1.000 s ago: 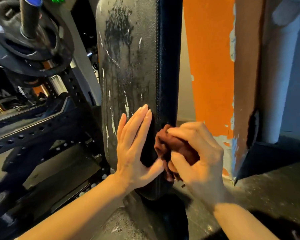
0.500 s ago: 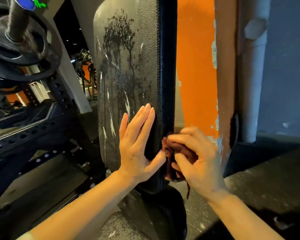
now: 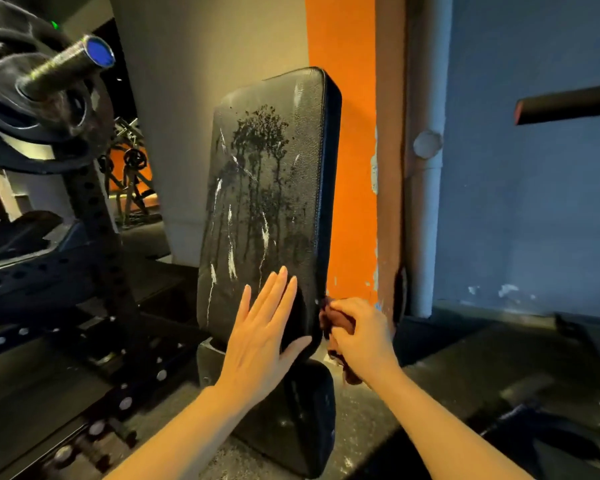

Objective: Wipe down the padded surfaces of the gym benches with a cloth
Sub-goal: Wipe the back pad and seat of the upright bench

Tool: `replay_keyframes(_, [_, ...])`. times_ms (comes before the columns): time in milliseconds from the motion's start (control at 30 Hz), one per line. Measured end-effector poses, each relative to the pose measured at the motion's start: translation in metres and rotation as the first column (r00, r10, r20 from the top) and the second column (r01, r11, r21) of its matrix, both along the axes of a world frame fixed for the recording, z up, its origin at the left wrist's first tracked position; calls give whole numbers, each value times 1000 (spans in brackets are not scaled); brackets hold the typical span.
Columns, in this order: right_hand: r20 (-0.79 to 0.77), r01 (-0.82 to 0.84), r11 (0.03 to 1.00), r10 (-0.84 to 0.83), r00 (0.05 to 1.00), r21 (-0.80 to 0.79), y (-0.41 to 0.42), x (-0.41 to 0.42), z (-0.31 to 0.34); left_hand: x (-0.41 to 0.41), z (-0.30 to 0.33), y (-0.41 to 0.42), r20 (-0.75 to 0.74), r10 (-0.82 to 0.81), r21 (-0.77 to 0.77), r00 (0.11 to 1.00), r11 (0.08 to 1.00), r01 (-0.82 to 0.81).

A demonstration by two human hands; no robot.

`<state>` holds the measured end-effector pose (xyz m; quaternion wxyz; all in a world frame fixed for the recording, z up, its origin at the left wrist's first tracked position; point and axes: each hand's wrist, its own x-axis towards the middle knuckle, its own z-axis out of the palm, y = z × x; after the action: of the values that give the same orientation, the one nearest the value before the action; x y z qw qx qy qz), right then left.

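- Black padded backrest [image 3: 267,216] of the bench stands upright, its face streaked with dark runs and white scuffs.
- Left hand [image 3: 262,337] lies flat against the pad's lower face near the right edge — fingers straight, thumb spread toward the bottom right corner.
- Right hand [image 3: 361,336] grips a bunched dark red cloth [image 3: 336,322], pressed to the pad's right side edge near its bottom.
- Below sits the seat pad [image 3: 302,414].
- At upper left — weight plates [image 3: 32,112] on a bar; an orange wall [image 3: 347,188] behind.

Left hand [image 3: 262,336] flat on upright bench pad [image 3: 267,188], right hand [image 3: 362,337] with bunched cloth [image 3: 338,322] at its edge
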<state>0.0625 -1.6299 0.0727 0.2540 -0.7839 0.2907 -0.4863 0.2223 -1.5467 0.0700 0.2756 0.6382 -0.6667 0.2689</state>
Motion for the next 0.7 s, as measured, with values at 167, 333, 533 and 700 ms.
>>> replay_keyframes(167, [190, 72, 997, -75, 979, 22, -18, 11, 55, -11, 8, 1, -12, 76, 85, 997, 994, -75])
replay_keyframes(333, [167, 61, 998, -56, 984, -29, 2, 25, 25, -19, 12, 4, -16, 98, 128, 995, 987, -95])
replay_keyframes(533, [223, 87, 995, -96, 970, 53, 11, -5, 7, -14, 8, 0, -51, 52, 123, 997, 991, -45])
replay_keyframes(700, [306, 54, 994, -23, 952, -94, -4, 20, 56, 0, 13, 3, 59, 26, 165, 998, 986, -35])
